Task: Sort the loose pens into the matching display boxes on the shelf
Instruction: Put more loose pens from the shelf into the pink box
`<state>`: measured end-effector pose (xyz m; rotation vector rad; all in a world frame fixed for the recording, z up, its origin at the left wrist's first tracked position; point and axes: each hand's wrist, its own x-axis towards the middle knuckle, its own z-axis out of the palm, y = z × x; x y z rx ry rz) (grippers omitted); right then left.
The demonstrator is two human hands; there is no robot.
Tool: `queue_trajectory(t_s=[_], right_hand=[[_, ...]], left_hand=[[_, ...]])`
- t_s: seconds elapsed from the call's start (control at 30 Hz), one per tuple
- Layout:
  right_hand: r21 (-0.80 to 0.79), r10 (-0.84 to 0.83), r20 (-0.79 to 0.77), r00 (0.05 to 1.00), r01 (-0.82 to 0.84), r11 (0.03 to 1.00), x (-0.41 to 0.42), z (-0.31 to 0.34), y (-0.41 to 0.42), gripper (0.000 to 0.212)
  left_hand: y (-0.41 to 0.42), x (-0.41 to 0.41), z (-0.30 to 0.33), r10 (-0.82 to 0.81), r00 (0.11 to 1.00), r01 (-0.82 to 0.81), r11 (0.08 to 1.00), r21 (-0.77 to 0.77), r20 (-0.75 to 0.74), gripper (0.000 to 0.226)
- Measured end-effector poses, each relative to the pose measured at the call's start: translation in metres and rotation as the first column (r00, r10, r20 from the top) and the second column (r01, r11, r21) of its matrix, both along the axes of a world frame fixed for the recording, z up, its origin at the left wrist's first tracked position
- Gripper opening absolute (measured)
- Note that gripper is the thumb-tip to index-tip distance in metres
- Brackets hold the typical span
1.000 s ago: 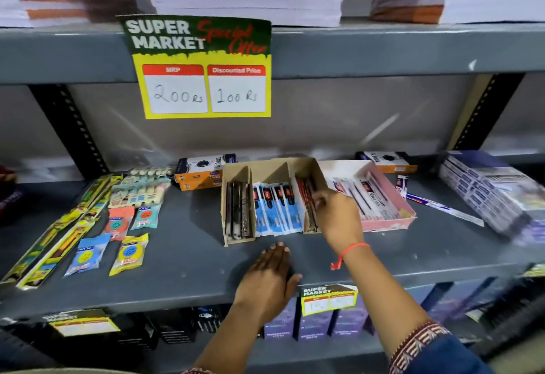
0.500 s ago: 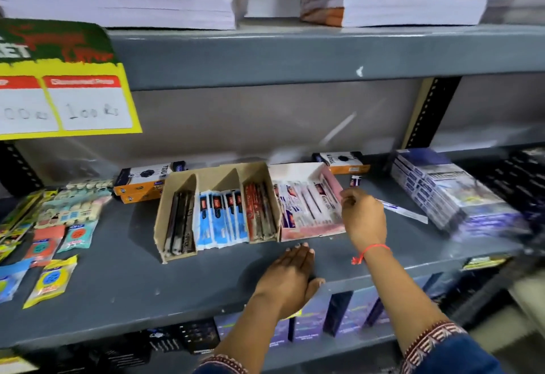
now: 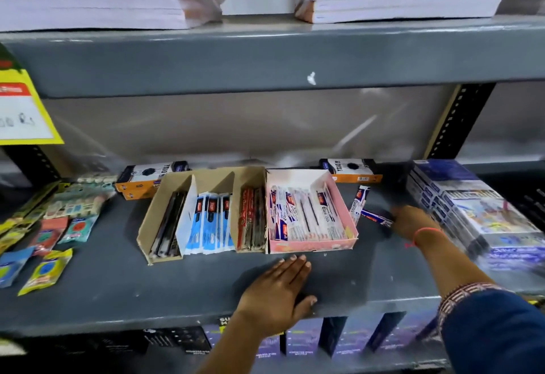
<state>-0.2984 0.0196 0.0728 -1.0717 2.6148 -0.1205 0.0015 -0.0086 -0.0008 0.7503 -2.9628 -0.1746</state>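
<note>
Lying beside the pink box (image 3: 312, 245), a blue-and-white packaged pen (image 3: 376, 216) meets the blurred right hand (image 3: 411, 221), grip unclear.

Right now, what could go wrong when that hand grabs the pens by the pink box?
The right hand is blurred at a loose pen, so it might fumble it. Its arm passes close to the stacked boxes and could bump them. Another pen leans on the pink box and could be overlooked.

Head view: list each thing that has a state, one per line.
Brown box: open, three compartments filled.
Pink box: open, holding packed pens.
Loose pens: on shelf, outside pink box.
Left hand: flat on shelf, empty.
Right hand: reaching at loose pens, blurred; grip unclear.
</note>
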Motion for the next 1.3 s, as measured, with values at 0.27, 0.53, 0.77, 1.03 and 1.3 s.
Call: queue_trajectory(t_s=[0.27, 0.53, 0.77, 1.03, 1.3], right_hand=[[-0.058, 0.019, 0.130, 0.991, -0.012, 0.998, -0.011, 0.001, -0.004, 0.026], [-0.590, 0.009, 0.486, 0.874, 0.321, 0.741, -0.005, 0.033, 0.015, 0.020], [-0.565, 0.386, 0.824, 0.414, 0.566, 0.600, 0.067, 0.067, 0.023, 0.027], [-0.470, 0.388, 0.881, 0.272, 0.607, 0.641, 0.122, 0.038, 0.012, 0.024], [-0.486, 0.381, 0.874, 0.302, 0.585, 0.650, 0.123, 0.029, 0.003, 0.024]], left_hand=[[0.001, 0.001, 0.003, 0.039, 0.999, -0.040, 0.998, -0.049, -0.036, 0.063], [-0.001, -0.001, 0.000, 0.015, 1.000, -0.015, 0.999, -0.041, -0.012, 0.063], [-0.004, 0.001, 0.001, -0.006, 1.000, 0.005, 0.998, -0.056, -0.015, 0.065], [-0.015, 0.013, 0.010, 0.025, 0.998, -0.025, 1.000, -0.007, -0.053, 0.061], [-0.017, 0.015, 0.006, 0.035, 0.997, -0.037, 0.999, -0.018, -0.075, 0.060]])
